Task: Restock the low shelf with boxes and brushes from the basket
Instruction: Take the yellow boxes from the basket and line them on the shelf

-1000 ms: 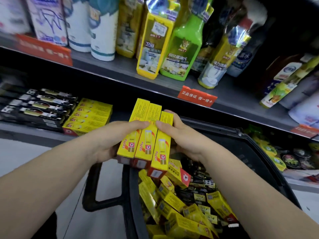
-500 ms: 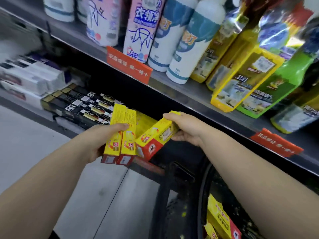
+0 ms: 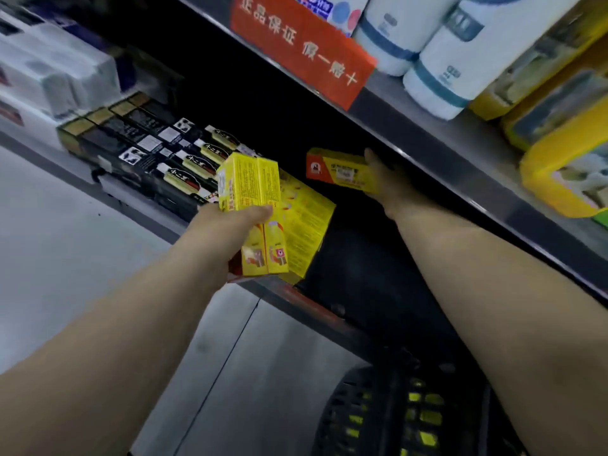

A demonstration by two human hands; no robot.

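Observation:
My left hand [image 3: 230,222] grips two long yellow boxes [image 3: 255,192] side by side, held just above the yellow stack [image 3: 306,222] that lies on the low shelf [image 3: 296,297]. My right hand [image 3: 385,179] holds a single yellow box with a red end [image 3: 335,169] inside the dark shelf space, to the right of and above the stack. The black basket [image 3: 378,413] sits at the bottom, with yellow boxes showing through its mesh wall.
Black brush packs [image 3: 158,149] lie in rows left of the yellow stack, with white boxes [image 3: 56,74] further left. The upper shelf edge [image 3: 460,179] with a red label [image 3: 302,44] hangs over my right hand; bottles [image 3: 444,60] stand on it. Grey floor lies below.
Both hands have moved forward from the basket to the low shelf. My right hand carried its one box deeper under the upper shelf, and the left brought its two boxes over the stack.

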